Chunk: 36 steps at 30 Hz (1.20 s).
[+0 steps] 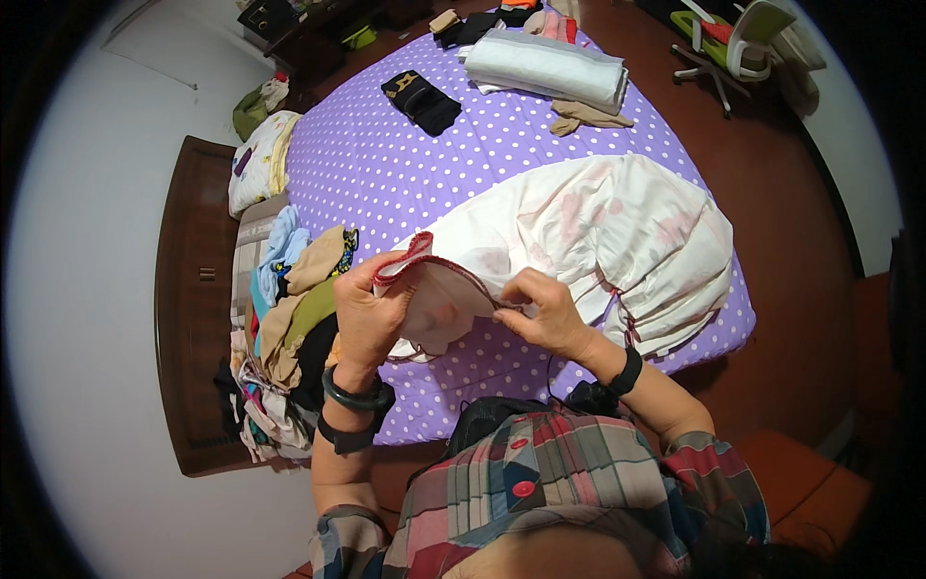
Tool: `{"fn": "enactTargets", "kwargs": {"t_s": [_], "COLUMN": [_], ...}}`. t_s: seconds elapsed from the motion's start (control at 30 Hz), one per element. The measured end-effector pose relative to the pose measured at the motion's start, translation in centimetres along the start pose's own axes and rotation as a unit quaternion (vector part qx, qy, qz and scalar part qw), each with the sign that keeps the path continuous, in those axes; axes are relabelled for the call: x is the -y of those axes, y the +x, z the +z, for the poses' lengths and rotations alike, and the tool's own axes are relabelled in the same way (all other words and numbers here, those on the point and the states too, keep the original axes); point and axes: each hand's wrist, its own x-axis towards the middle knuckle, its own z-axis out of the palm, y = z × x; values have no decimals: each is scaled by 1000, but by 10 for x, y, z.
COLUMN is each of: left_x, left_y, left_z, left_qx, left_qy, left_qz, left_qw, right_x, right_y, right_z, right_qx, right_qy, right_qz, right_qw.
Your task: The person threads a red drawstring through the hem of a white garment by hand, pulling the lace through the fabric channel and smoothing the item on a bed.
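Observation:
A white garment with faint pink patches and dark red edging lies spread over the front right of the bed. My left hand grips a gathered, folded stretch of its red-trimmed edge, raised above the bed. Farther along the same edge, my right hand pinches the trim between thumb and fingers. Between both hands the edge hangs in a curve, with thin white cloth below it. A dark red tie cinches the cloth at the right. What lies inside the folds is hidden.
The bed has a purple polka-dot sheet. Folded black clothing, a rolled white quilted pad and a tan cloth rest on it. Heaped clothes line the left side by the headboard. A green office chair stands beyond.

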Motion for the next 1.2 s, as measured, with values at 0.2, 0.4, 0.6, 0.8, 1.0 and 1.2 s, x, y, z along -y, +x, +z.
{"fn": "enactTargets", "kwargs": {"t_s": [0.2, 0.4, 0.6, 0.8, 1.0, 1.2], "left_x": [-8, -9, -12, -12, -14, -14], "left_y": [10, 10, 10, 10, 13, 20], "left_z": [-1, -2, -1, -2, 0, -4], "left_qx": [11, 16, 16, 20, 15, 1], "left_qy": [21, 23, 16, 17, 6, -21], "left_qz": [27, 17, 28, 24, 25, 8], "left_qw": [999, 999, 999, 999, 1000, 1000], "right_x": [-23, -39, -42, -37, -47, -43], "right_y": [-19, -18, -7, -3, -2, -14], "right_z": [13, 22, 26, 34, 36, 11], "right_qx": [-48, -119, -126, -114, -144, -176], "right_qy": [-13, -51, -159, -183, -151, -89], "right_qz": [45, -4, -84, -95, -115, -141], "right_qw": [998, 992, 976, 972, 971, 970]}}
